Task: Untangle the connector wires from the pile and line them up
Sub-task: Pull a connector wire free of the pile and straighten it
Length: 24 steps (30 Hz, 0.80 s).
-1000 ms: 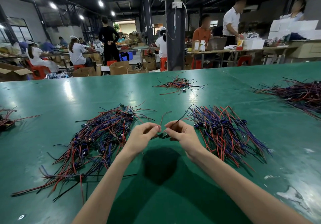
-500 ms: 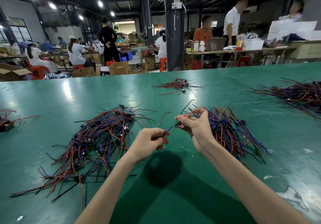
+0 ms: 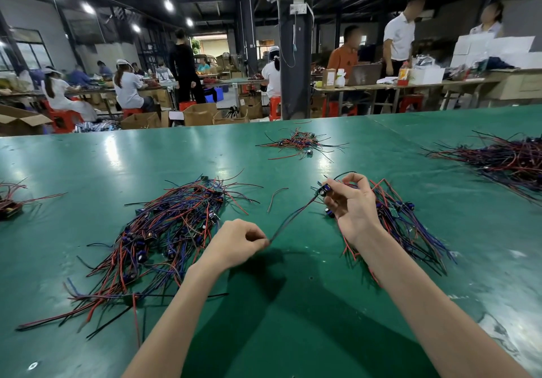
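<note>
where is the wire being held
Head view, just right of centre: the held wire spans from the left hand pinching its tail to the right hand gripping its connector end by the right pile.

Green table (image 3: 88,166) bearing wire heaps: tangled pile (image 3: 164,231) left of centre, straighter pile (image 3: 410,225) right of centre, small pile (image 3: 299,143) beyond, left-edge bundle (image 3: 11,201), right-edge pile (image 3: 504,157). Loose wire (image 3: 274,199) lies between the central piles.

far-right pile (image 3: 504,157): cut by edge | left bundle (image 3: 10,204): cut off | lined-up wires (image 3: 416,231): partly behind right hand (image 3: 355,210)
</note>
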Each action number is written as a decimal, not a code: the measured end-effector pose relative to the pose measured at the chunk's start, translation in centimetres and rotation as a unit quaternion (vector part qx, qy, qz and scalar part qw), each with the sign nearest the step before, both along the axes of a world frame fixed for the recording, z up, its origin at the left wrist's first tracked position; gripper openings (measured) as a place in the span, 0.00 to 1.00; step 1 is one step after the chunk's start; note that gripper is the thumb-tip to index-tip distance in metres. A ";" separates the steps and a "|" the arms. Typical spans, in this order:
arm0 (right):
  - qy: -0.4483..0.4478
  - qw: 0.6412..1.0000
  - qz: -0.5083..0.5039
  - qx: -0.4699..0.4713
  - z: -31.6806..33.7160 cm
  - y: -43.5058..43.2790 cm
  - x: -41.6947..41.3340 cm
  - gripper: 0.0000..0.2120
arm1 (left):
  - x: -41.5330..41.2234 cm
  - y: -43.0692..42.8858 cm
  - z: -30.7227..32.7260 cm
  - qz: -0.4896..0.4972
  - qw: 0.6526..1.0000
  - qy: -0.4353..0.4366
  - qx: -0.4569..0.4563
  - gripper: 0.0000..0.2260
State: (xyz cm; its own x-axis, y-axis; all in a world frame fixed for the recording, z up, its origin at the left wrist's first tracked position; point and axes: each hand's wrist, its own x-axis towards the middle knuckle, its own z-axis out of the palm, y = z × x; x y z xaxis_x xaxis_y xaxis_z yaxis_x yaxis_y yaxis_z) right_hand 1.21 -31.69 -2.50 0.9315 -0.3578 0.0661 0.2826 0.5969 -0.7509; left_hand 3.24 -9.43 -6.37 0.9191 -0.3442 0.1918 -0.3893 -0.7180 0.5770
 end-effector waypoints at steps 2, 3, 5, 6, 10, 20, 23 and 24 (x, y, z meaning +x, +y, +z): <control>0.006 1.000 0.001 0.003 0.1 -0.3 0.0 0.14 | 0.3 0.3 -0.2 0.018 1.000 -0.010 0.018 0.05; 0.010 1.000 0.004 0.003 0.1 -0.4 0.1 0.14 | 0.5 0.5 -0.2 0.034 0.999 -0.011 0.026 0.06; 0.014 1.000 0.017 0.005 0.0 -0.4 0.1 0.14 | 0.6 0.7 -0.4 0.075 0.995 -0.013 0.060 0.07; 0.018 0.999 0.027 0.004 0.0 -0.4 0.1 0.14 | 0.7 0.8 -0.4 0.092 0.992 -0.013 0.082 0.08; 0.040 0.997 0.072 -0.015 -0.2 0.0 0.1 0.12 | 0.7 0.4 -0.3 0.116 0.990 -0.052 0.059 0.10; 0.050 0.945 0.107 -0.305 -1.6 3.0 -0.5 0.14 | -2.7 -4.0 1.0 -0.094 0.908 0.225 -0.342 0.03; 0.046 0.940 0.079 -0.329 -2.1 3.6 -0.6 0.16 | -2.9 -4.1 0.9 -0.082 0.896 0.252 -0.356 0.04; 0.049 0.944 0.076 -0.318 -2.1 3.7 -0.6 0.16 | -2.9 -4.2 0.9 -0.077 0.890 0.259 -0.367 0.04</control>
